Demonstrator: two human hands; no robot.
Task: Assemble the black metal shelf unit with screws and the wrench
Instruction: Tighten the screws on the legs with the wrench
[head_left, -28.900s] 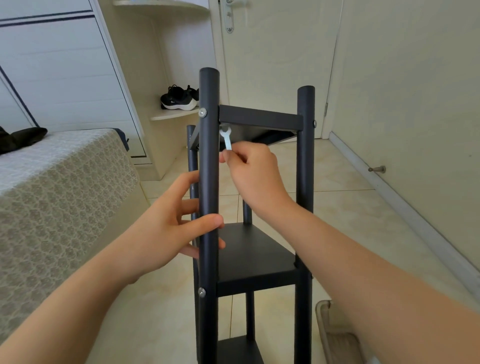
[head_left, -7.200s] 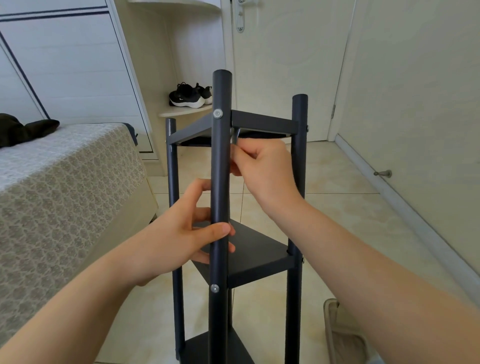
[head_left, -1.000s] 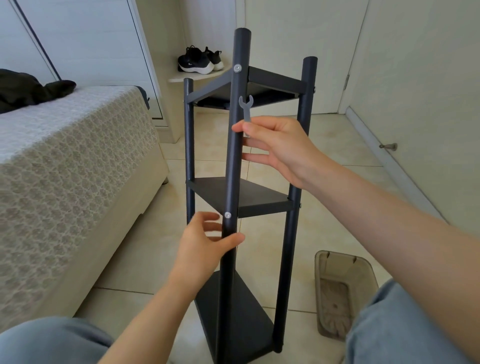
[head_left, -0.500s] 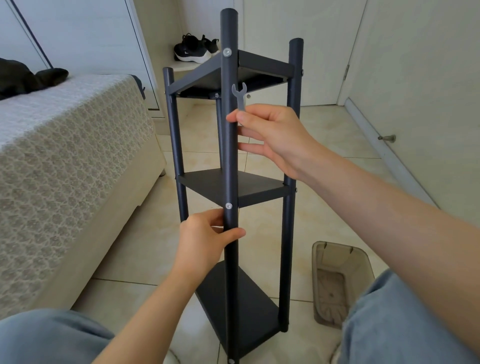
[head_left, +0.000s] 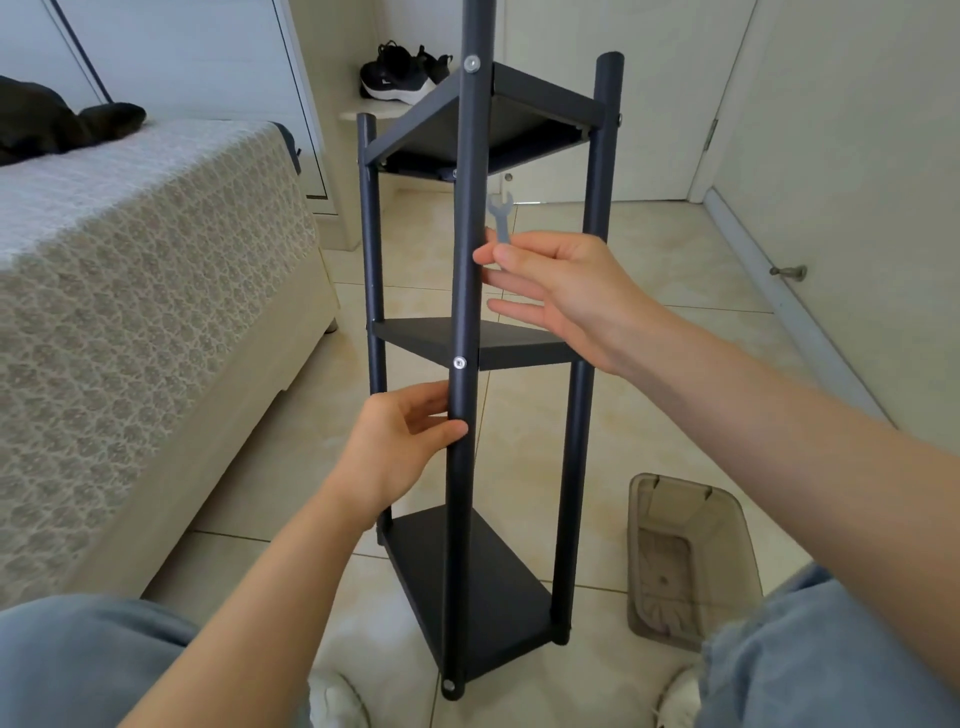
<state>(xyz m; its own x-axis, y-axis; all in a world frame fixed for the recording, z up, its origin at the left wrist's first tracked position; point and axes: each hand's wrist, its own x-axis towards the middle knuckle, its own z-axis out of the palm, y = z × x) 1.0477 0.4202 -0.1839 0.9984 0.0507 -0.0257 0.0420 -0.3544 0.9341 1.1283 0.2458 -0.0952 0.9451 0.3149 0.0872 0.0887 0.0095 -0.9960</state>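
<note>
Black shelf (head_left: 519, 347) stands upright, three tiers fitted. Your left hand (head_left: 400, 447) grips its front post (head_left: 467, 234) just below the middle screw (head_left: 459, 362); your right hand (head_left: 563, 296) pinches the wrench (head_left: 501, 215) beside that post. Likely the tightening round: next, seat the wrench squarely at that screw

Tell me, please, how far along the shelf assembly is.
Mostly done: three shelves sit between the posts, and screws show at top and middle of the front post. In hand: the right hand pinches the wrench, the left hand grips that post. Left: likely final tightening; looseness cannot be judged.
</note>
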